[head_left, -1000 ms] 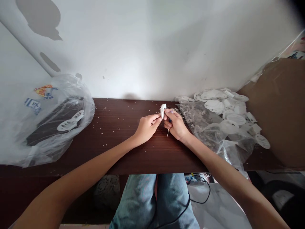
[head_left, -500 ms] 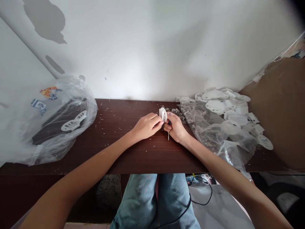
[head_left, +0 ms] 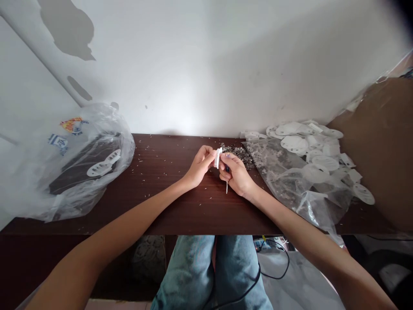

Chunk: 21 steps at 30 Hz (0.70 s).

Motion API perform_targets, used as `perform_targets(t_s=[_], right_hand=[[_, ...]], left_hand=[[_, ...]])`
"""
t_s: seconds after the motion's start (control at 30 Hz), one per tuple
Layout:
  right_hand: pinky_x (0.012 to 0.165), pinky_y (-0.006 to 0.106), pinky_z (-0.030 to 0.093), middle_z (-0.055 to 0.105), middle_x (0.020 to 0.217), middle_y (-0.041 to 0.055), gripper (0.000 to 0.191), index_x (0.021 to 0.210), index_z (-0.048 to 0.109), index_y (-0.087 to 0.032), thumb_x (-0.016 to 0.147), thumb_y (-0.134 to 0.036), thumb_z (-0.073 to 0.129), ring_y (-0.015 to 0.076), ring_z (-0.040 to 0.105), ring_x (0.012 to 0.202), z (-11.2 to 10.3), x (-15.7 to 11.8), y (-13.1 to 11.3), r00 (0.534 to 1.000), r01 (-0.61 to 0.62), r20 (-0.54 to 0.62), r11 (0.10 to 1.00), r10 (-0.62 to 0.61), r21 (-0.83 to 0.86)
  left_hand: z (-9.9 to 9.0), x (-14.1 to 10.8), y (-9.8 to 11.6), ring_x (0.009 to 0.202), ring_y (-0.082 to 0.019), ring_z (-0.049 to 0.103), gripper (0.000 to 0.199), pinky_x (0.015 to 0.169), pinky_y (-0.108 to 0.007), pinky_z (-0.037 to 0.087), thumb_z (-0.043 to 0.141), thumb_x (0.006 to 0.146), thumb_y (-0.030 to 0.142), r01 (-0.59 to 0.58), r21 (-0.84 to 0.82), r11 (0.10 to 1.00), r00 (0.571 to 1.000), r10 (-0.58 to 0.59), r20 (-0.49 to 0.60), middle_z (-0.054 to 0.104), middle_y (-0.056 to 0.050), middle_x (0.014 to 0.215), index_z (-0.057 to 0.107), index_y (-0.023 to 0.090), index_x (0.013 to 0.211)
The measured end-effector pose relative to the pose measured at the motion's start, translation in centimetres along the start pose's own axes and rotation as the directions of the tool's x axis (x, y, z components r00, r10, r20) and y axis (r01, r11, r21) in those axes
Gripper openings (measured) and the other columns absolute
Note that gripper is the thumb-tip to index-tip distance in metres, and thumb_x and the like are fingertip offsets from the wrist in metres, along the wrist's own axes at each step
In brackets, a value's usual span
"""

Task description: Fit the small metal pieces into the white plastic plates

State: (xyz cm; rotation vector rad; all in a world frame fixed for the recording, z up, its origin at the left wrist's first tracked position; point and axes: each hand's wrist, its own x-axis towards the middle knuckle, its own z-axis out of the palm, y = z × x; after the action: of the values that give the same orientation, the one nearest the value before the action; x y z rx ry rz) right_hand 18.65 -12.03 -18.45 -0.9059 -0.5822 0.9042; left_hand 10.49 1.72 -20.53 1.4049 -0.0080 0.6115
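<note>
Between my hands, above the dark table, a small white plastic part (head_left: 218, 158) is turned nearly edge-on. My left hand (head_left: 198, 169) pinches its left side between thumb and fingers. On its other side, my right hand (head_left: 238, 174) has thumb and forefinger closed at the part's face. Tucked in the curled fingers of that right hand is a thin tool (head_left: 226, 187) with a bit of blue showing and a slim pale shaft pointing down; its kind is mostly hidden. Just behind the right hand lies a pile of small metal pieces (head_left: 240, 155).
White plastic parts (head_left: 293, 144) are heaped at the right, partly under a clear plastic bag (head_left: 274, 172), beside a cardboard box (head_left: 380, 150). At left, a printed clear bag (head_left: 122, 129) holds a slotted white part (head_left: 99, 169). Tiny pale bits dot the brown table (head_left: 180, 215).
The white part has turned from showing its rounded face to nearly edge-on. My left hand has rotated, its fingers now higher behind the part. The view has shifted slightly.
</note>
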Motion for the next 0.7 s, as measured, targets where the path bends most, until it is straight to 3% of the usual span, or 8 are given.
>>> perform_targets(t_s=[0.1,0.17,0.27,0.4,0.6,0.7], right_hand=[[0.046,0.023,0.019,0.05,0.071,-0.0057,0.034,0.082,0.055,-0.021,0.087,-0.042,0.082,0.0048,0.031,0.048,0.0,0.0,0.1,1.0,0.008,-0.024,1.0,-0.009,-0.014],[0.046,0.023,0.019,0.051,0.072,-0.0056,0.033,0.083,0.056,-0.021,0.086,-0.042,0.082,0.0045,0.031,0.048,-0.1,0.1,0.1,1.0,0.002,-0.027,1.0,-0.002,-0.004],[0.046,0.023,0.019,0.052,0.072,-0.0055,0.032,0.083,0.058,-0.021,0.085,-0.041,0.083,0.0042,0.03,0.048,-0.2,0.3,0.0,1.0,-0.009,-0.023,1.0,0.01,0.015],[0.045,0.023,0.019,0.059,0.076,-0.0036,0.028,0.087,0.064,-0.021,0.084,-0.043,0.083,0.0047,0.03,0.048,-0.4,0.5,-0.3,0.999,0.012,-0.05,1.0,-0.013,-0.011],[0.044,0.025,0.022,0.068,0.089,-0.0012,0.025,0.094,0.073,-0.023,0.08,-0.039,0.085,0.004,0.03,0.049,-0.8,0.7,-1.7,0.99,0.082,-0.114,0.996,-0.087,-0.045],[0.044,0.025,0.023,0.067,0.085,-0.0019,0.028,0.092,0.07,-0.023,0.077,-0.038,0.087,0.0046,0.031,0.049,-1.1,0.8,-2.1,0.983,0.082,-0.161,0.995,-0.092,-0.064]], left_hand=[[-0.1,0.4,-0.2,0.08,-0.015,0.065,0.037,0.077,-0.03,0.053,0.073,0.097,0.052,0.065,-0.137,0.988,0.997,-0.059,0.047,0.068,-0.002,0.098,0.064,0.027,0.123],[-0.1,0.5,-0.1,0.08,-0.016,0.067,0.042,0.078,-0.032,0.055,0.072,0.097,0.054,0.08,-0.142,0.987,0.994,-0.068,0.085,0.071,-0.004,0.1,0.067,0.026,0.128],[0.1,0.4,-0.1,0.08,-0.016,0.068,0.043,0.078,-0.032,0.055,0.072,0.097,0.056,0.078,-0.128,0.989,0.993,-0.065,0.096,0.071,-0.005,0.094,0.072,0.023,0.124],[0.0,0.6,-0.6,0.081,-0.015,0.065,0.045,0.077,-0.029,0.053,0.073,0.095,0.06,0.102,-0.121,0.987,0.994,-0.105,-0.016,0.071,-0.004,0.089,0.075,0.021,0.116],[0.0,0.9,-0.5,0.081,-0.018,0.067,0.056,0.071,-0.03,0.052,0.067,0.094,0.071,0.204,-0.172,0.964,0.963,-0.229,-0.142,0.075,-0.011,0.099,0.072,0.017,0.108],[0.0,0.8,0.0,0.088,-0.02,0.071,0.05,0.079,-0.034,0.055,0.072,0.092,0.065,0.221,-0.178,0.959,0.957,-0.249,-0.15,0.076,-0.014,0.107,0.07,0.017,0.109]])
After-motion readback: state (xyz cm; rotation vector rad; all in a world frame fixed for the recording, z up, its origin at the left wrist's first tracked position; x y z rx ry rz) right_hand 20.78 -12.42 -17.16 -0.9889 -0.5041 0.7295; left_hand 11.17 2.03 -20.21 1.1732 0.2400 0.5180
